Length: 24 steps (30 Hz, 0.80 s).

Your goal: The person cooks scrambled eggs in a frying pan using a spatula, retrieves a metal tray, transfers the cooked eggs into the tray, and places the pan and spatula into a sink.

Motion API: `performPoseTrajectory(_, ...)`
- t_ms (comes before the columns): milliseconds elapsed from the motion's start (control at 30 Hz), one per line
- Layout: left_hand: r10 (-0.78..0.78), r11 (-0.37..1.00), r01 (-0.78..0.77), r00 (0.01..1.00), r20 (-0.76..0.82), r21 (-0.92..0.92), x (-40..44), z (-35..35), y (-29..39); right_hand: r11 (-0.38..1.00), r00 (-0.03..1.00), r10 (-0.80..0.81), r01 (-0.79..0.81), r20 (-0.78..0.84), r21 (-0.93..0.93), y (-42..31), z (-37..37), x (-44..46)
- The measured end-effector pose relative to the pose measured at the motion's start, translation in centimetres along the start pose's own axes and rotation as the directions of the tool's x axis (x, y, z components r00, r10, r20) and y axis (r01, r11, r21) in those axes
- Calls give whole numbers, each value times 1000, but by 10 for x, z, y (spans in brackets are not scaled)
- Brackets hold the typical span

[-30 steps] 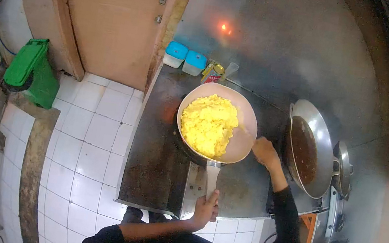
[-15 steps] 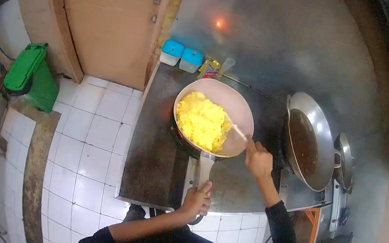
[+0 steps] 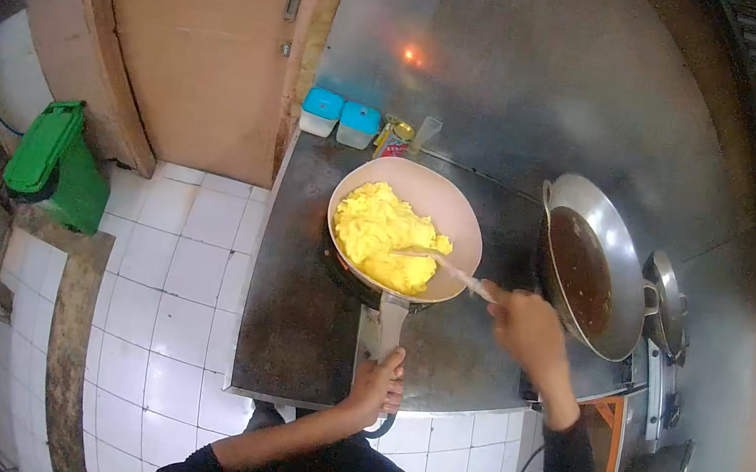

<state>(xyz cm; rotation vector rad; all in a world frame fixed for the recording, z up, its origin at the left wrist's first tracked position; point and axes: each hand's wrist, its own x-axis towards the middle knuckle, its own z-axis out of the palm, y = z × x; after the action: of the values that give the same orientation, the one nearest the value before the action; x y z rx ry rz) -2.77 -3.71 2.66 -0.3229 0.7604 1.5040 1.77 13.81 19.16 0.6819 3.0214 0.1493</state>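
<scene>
A light-coloured frying pan (image 3: 460,224) holds a heap of yellow scrambled egg (image 3: 379,226), mostly on the pan's left side. My left hand (image 3: 375,389) is wrapped round the pan's pale handle (image 3: 392,321). To the right of the pan, my right hand (image 3: 526,327) grips a pale spatula (image 3: 460,275), whose tip is in the egg.
A large wok (image 3: 630,264) of brown liquid stands right of the pan, with a smaller lidded pot (image 3: 671,299) beyond. Two blue-lidded containers (image 3: 324,103), a tin (image 3: 396,139) and a clear cup line the counter's back. A green bin (image 3: 65,170) stands left.
The spatula has come further into view, its tip moving left into the egg. My right hand has shifted right and slightly down. The egg's heap has changed shape. My left hand still holds the handle.
</scene>
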Motion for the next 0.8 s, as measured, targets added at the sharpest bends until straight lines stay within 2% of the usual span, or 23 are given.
performPoseTrajectory(100,6,1000,-6,1000,-8,14,-2,0,1,990,1000,15,-18,-18,-143,-20,61,45)
performPoseTrajectory(167,0,1000,0,1000,15,9,1,-2,1,985,987,112,-125,-112,-119,-20,100,81)
performPoseTrajectory(233,-4,1000,3,999,35,4,-1,-3,-1,989,984,125,-134,-126,-66,-9,84,92)
performPoseTrajectory(267,-9,1000,9,1000,-9,7,-2,1,0,991,981,131,-135,-144,-19,1,75,97)
performPoseTrajectory(300,-14,1000,14,999,-53,4,-3,5,2,986,991,127,-131,-43,-107,21,66,99)
performPoseTrajectory(333,-24,1000,24,998,-57,-1,-4,6,3,962,962,271,-269,28,-51,12,28,88)
performPoseTrajectory(367,-23,1000,22,998,-59,-7,-3,4,2,938,937,346,-345,44,-37,13,9,81)
performPoseTrajectory(467,-27,1000,28,999,-16,11,0,0,0,942,942,335,-335,12,-14,5,-2,76)
performPoseTrajectory(533,-17,1000,18,1000,-14,17,-1,1,1,987,974,161,-156,-159,47,-5,49,97)
performPoseTrajectory(567,-17,1000,18,1000,-14,20,-3,1,0,994,975,107,-101,-195,42,4,104,114)
performPoseTrajectory(600,-10,1000,10,1000,0,24,-6,2,1,999,980,24,-18,-196,34,-11,107,103)
performPoseTrajectory(633,3,1000,-3,1000,15,25,-6,2,4,999,978,14,-8,-206,31,-26,90,87)
performPoseTrajectory(700,-9,1000,9,1000,6,-19,-1,1,3,997,996,78,-79,-50,-23,-51,51,55)
performPoseTrajectory(800,-17,999,17,1000,-8,27,0,0,-2,995,989,81,-87,-124,-45,-54,88,58)
